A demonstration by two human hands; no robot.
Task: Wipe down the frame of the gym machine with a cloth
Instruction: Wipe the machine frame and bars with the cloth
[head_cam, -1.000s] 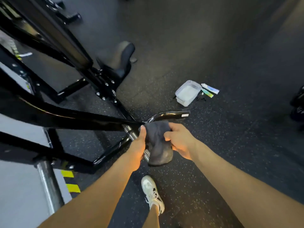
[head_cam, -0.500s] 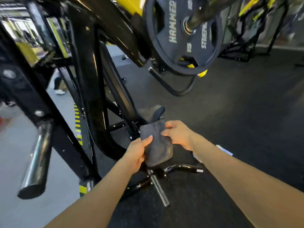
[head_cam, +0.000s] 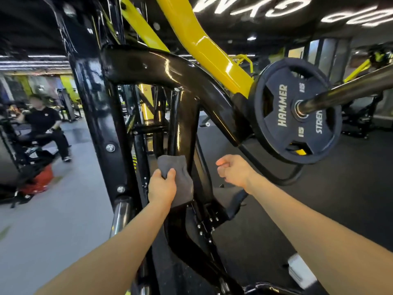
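A grey cloth [head_cam: 180,179] lies against the black upright tube of the gym machine frame [head_cam: 185,128], low on the tube. My left hand [head_cam: 162,187] grips the cloth and holds it on the frame. To the right of the tube, my right hand [head_cam: 234,171] hangs free in the air with loosely curled fingers and holds nothing. The frame bends overhead into a thick black beam [head_cam: 170,69], with a yellow arm [head_cam: 204,45] crossing above it.
A black weight plate [head_cam: 282,116] sits on a steel bar [head_cam: 348,90] at the right. A chrome peg [head_cam: 121,211] juts out left of my forearm. A white tub [head_cam: 299,271] lies on the dark floor at lower right. A seated person [head_cam: 44,126] is far left.
My view has risen from the floor to the upper frame. The right hand let go of the cloth and moved right. The left hand carried the cloth onto the upright tube.
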